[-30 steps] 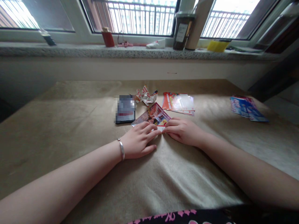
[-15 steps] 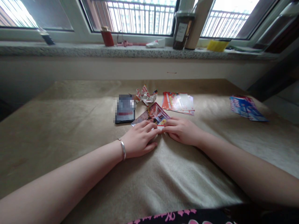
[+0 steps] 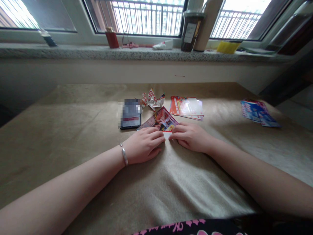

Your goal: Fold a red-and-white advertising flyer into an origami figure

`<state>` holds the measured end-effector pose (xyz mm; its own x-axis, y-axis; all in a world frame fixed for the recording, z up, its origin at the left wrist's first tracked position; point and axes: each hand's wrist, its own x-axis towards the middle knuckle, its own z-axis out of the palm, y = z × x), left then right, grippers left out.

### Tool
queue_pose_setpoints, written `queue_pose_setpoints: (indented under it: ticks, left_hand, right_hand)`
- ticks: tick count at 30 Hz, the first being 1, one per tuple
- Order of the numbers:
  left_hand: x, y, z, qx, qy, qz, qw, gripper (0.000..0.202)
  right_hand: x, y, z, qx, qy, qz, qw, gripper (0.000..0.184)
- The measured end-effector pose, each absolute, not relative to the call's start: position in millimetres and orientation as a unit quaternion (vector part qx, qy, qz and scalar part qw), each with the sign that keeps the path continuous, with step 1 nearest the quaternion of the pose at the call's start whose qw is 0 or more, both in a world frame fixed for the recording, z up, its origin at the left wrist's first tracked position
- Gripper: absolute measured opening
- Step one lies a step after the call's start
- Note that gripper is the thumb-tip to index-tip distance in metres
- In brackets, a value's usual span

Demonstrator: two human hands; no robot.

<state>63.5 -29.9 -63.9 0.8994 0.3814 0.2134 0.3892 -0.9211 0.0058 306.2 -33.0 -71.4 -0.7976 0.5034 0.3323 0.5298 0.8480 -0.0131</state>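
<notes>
A colourful printed paper sheet [image 3: 163,119] lies turned cornerwise on the table, its near edge folded up into a white strip. Along that strip rests my left hand [image 3: 144,143], fingers laid flat and close together on the paper's left part. Opposite it, my right hand [image 3: 190,135] has its slightly bent fingers stretched over the right end of the same edge. A narrow gap separates the two sets of fingertips. The paper's near corners are partly hidden under the hands.
A phone-like black device [image 3: 131,114], its screen blurred, lies behind my left hand. Beyond the sheet are a crumpled wrapper [image 3: 153,100] and a stack of red cards [image 3: 186,107]. Blue cards [image 3: 259,113] lie far right. Jars and small items stand on the stone windowsill [image 3: 146,55].
My left hand has slid a little left along the folded edge, so its fingertips have parted from the right hand's and more of the white strip shows. My right hand has hardly moved.
</notes>
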Motion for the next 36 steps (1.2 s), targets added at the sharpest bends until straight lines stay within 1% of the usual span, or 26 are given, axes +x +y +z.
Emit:
queue_pose_setpoints:
  ticks: [15, 22, 27, 36]
  left_hand:
    - [59, -25, -57, -0.975, -0.194, -0.107, 0.009, 0.019]
    - [53, -20, -54, -0.981, -0.168, -0.094, 0.014, 0.020]
    - [47, -16, -56, -0.984, -0.154, -0.090, -0.006, 0.021]
    - [42, -14, -50, -0.977, -0.170, -0.100, -0.080, 0.024]
  right_hand:
    - [308, -33, -73, -0.277, -0.947, -0.022, 0.161, 0.028]
    - [311, -32, -74, -0.281, -0.946, -0.019, 0.159, 0.033]
    - [311, -32, -74, -0.279, -0.947, -0.017, 0.160, 0.034]
    - [312, -32, -74, -0.279, -0.946, -0.021, 0.163, 0.034]
